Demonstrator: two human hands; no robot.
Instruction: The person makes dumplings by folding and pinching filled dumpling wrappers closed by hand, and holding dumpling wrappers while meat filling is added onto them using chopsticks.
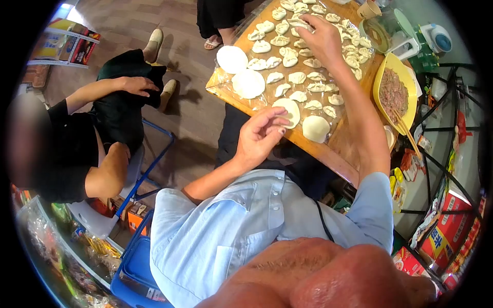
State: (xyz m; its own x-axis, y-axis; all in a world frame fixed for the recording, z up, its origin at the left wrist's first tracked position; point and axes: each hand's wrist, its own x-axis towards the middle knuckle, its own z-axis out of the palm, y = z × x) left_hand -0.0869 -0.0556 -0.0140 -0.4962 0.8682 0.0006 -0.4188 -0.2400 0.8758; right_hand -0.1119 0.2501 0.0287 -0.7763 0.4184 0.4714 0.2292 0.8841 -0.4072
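Observation:
My right hand (323, 43) reaches over the far part of the table, its thumb and fingers around one end of a dumpling (297, 22). Rows of folded raw dumplings (297, 78) lie around it on clear plastic film. My left hand (260, 136) hovers at the near edge, fingers loosely curled and thumb apart, with nothing visible in it. Just beyond its fingertips is a round dough wrapper (288, 114), partly hidden by them. Another wrapper (316, 129) lies to its right, and two larger pale rounds (248, 84) rest at the table's left corner.
A yellow bowl (382, 90) of minced filling, with chopsticks (409, 134) in it, stands at the right. Behind it are a paper cup (368, 10) and a glass jar (398, 25). A seated person (56, 149) is at the left. Shelves of packages (452, 220) line the right.

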